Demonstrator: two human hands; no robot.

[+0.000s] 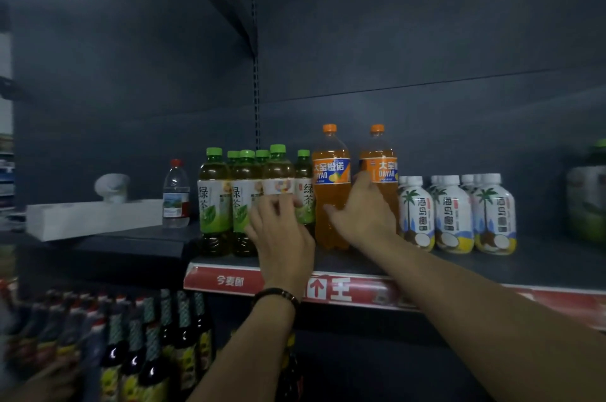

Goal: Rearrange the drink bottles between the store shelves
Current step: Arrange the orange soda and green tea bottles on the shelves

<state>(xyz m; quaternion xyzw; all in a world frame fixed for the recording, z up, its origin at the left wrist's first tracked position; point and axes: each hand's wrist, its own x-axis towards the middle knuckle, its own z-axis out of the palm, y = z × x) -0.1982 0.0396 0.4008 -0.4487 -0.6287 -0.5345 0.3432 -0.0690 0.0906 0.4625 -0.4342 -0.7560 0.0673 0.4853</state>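
Note:
Several green tea bottles (214, 201) with green caps stand in a cluster on the dark shelf (541, 263). My left hand (282, 234) holds the front green tea bottle (278, 177), fingers curled over its label. Two orange soda bottles stand to the right. My right hand (364, 214) wraps the right orange soda bottle (380, 168), thumb stretched toward the left orange soda bottle (330, 185). Several white coconut drink bottles (454, 214) stand further right.
A clear water bottle (176, 195) with a red cap and a white box (88, 218) sit on the lower left shelf section. A red price strip (229, 280) runs along the shelf edge. Dark bottles (147, 346) fill the shelf below. A green package (587, 201) stands at far right.

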